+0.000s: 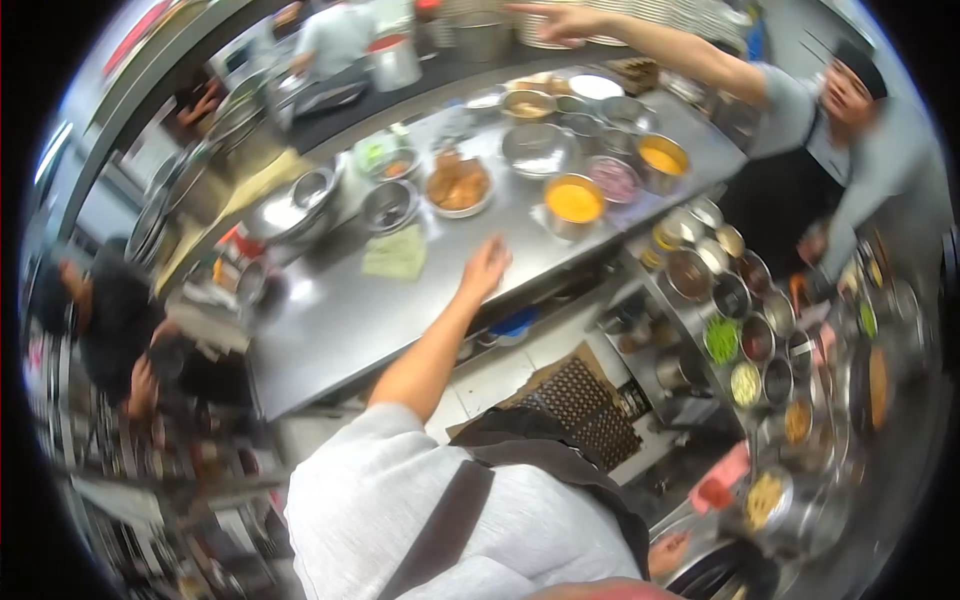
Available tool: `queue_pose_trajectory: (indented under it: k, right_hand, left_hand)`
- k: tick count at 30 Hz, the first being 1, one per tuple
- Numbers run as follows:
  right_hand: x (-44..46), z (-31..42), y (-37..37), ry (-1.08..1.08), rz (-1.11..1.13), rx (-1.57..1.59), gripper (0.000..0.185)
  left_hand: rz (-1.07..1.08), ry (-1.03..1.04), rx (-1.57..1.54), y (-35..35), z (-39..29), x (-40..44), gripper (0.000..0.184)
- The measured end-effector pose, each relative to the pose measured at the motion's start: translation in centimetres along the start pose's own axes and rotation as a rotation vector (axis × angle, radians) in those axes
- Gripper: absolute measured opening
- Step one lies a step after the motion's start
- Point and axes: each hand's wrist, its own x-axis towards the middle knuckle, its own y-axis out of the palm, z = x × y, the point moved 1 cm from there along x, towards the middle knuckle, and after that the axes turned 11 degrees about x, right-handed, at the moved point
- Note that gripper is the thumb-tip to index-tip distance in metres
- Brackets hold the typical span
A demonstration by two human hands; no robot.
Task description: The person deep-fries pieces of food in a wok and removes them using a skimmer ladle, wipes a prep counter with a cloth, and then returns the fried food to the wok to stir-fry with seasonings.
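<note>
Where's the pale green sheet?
Head view, left of centre: the sheet lies on the steel counter, just below a metal bowl, left of the left hand.

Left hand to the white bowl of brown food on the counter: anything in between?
Nothing visible: only the metal counter shows between the left hand and the bowl. In the picture, the green paper lies left of that line, the pot of orange liquid right.

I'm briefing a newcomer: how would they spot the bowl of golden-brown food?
Find the steel counter by the outstretched left hand. Beyond that hand sits a round bowl; unlike the metal bowls on either side, it is heaped with golden-brown pieces.
</note>
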Motion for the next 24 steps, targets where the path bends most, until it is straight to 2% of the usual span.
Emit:
queue_pose_trajectory:
  k: [2, 4, 6, 9, 14, 18, 24]
  right_hand:
    - [1.2, -0.1, 3.5, 0.003, 0.098, 0.140, 0.031]
    - [1.4, 3.2, 6.2, -0.021, 0.262, 0.097, 0.033]
    - [2.4, 2.4, 7.8, -0.050, 0.301, 0.136, 0.034]
    - [2.8, 4.8, 8.8, 0.009, 0.343, 0.111, 0.034]
    - [1.6, 6.5, 10.6, 0.055, 0.331, 0.125, 0.034]
    - [-0.8, 5.4, 12.7, -0.008, 0.344, 0.146, 0.033]
    - [-4.1, 6.2, 13.4, -0.027, 0.337, 0.111, 0.032]
  left_hand:
    - [-0.187, -0.076, -0.195, -7.1, -3.5, 2.0, 0.057]
    - [-0.328, 0.075, -0.451, -12.6, -4.3, 4.4, 0.064]
    - [-0.371, 0.119, -0.455, -18.1, -7.1, 4.4, 0.068]
    - [-0.458, 0.157, -0.470, -23.7, -8.7, 4.8, 0.067]
    - [-0.500, 0.200, -0.447, -28.6, -7.6, 7.0, 0.068]
    - [-0.501, 0.232, -0.448, -31.0, -8.0, 8.7, 0.069]
    - [-0.522, 0.376, -0.367, -34.3, -9.8, 13.2, 0.068]
